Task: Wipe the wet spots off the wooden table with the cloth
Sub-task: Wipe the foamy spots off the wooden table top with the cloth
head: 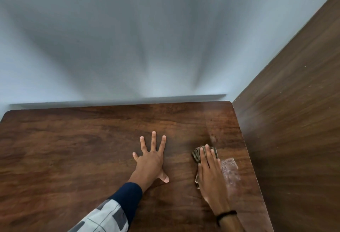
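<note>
The dark wooden table (82, 149) fills the lower half of the head view. My right hand (211, 173) lies flat with straight fingers on a crumpled brownish cloth (196, 153) near the table's right edge, pressing it down. Only the cloth's far end and a bit of its left side show from under the hand. A pale wet patch (230, 172) glistens on the wood just right of that hand. My left hand (150, 160) rests on the table's middle, palm down, fingers spread, holding nothing.
A pale grey wall (128, 38) rises directly behind the table's far edge. A tall brown wooden panel (298, 121) stands close along the table's right side. The table's rounded far corners are in view.
</note>
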`<action>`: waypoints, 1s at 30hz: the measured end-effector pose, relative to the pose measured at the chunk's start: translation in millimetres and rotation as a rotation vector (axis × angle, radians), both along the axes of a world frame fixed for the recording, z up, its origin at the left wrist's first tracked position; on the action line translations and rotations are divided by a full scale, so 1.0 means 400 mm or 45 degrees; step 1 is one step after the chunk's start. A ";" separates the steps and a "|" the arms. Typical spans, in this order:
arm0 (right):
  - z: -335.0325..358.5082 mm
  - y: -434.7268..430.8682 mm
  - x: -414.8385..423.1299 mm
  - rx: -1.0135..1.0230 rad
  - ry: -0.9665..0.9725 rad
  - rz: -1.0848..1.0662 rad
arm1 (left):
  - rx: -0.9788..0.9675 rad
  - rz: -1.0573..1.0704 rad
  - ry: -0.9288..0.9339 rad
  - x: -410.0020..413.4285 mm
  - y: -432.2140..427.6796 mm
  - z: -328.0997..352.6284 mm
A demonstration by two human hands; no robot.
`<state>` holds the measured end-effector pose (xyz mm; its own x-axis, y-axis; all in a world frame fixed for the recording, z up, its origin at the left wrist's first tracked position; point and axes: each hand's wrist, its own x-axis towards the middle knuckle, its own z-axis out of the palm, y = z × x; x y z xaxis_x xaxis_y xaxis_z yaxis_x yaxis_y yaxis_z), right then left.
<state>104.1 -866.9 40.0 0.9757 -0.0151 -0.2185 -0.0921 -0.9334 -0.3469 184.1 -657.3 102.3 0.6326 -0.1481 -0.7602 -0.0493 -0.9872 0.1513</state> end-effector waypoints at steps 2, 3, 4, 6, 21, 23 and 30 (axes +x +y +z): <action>0.004 -0.004 0.092 -0.034 0.008 0.084 | 0.000 0.008 0.006 0.003 -0.001 0.003; 0.007 -0.005 0.159 -0.045 0.002 0.097 | 0.002 0.012 0.008 0.003 0.000 0.003; 0.012 -0.005 0.234 -0.040 -0.001 0.075 | 0.003 0.013 0.006 0.003 0.001 0.003; 0.020 0.000 0.378 -0.006 0.019 0.032 | 0.007 0.012 -0.008 0.000 0.004 0.001; 0.026 -0.035 -0.187 0.007 -0.044 -0.027 | -0.032 0.002 -0.013 0.000 0.007 -0.014; 0.031 -0.038 -0.213 0.030 0.003 -0.036 | -0.038 0.004 -0.015 0.000 0.007 -0.016; 0.018 -0.040 0.158 -0.016 -0.009 0.073 | -0.014 0.020 -0.031 -0.008 0.006 -0.028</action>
